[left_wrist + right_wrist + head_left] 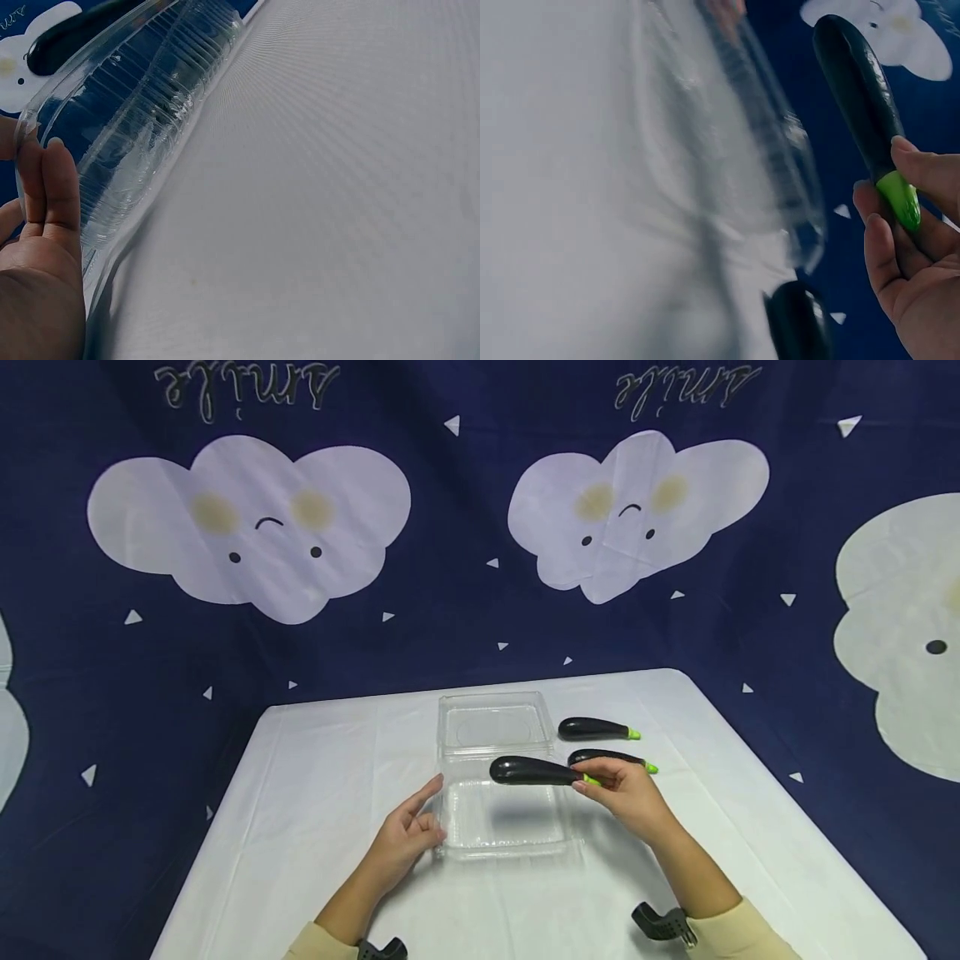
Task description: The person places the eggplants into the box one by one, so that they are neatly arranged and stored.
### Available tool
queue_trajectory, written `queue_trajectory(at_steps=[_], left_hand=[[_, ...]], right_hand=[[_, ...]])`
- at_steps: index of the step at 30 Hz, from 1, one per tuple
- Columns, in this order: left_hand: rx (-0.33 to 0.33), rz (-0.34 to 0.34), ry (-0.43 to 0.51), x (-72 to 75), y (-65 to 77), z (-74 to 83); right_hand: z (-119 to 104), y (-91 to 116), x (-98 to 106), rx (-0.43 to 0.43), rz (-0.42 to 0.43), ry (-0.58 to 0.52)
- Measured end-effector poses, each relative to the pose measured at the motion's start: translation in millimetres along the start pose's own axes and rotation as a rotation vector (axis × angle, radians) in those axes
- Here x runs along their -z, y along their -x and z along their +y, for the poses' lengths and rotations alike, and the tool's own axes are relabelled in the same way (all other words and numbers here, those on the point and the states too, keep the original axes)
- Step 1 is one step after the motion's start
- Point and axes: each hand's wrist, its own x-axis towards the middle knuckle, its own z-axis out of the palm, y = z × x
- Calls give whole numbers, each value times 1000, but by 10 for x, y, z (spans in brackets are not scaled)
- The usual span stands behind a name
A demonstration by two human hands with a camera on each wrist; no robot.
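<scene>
A black toy eggplant (529, 770) with a bright green stem is held up over the clear plastic clamshell box (448, 818). My right hand (628, 795) pinches it at the stem end between thumb and fingers, as the right wrist view also shows. The box lies with its lid (495, 697) folded back, away from me. On the box's left side rests my left hand (405, 843), fingers extended along the rim; in the left wrist view straight fingers (60, 187) touch the ribbed wall. The eggplant's shadow falls on the box floor.
Two more toy eggplants lie on the white table (330, 777) right of the box: a far one (592, 728) and a nearer one (600, 755), partly behind the right hand. Behind the table hangs a dark blue cloth (450, 635) with clouds.
</scene>
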Motion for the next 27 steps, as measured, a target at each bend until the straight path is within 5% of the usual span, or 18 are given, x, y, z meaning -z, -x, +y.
queue_trajectory(at_steps=[12,27], left_hand=[[-30,-29,23,24,-8,-42],[-39,-44,32,25,-2,-47]], right_hand=[[72,-160,-357,195,12,311],[121,-299,-568,236,-3,383]])
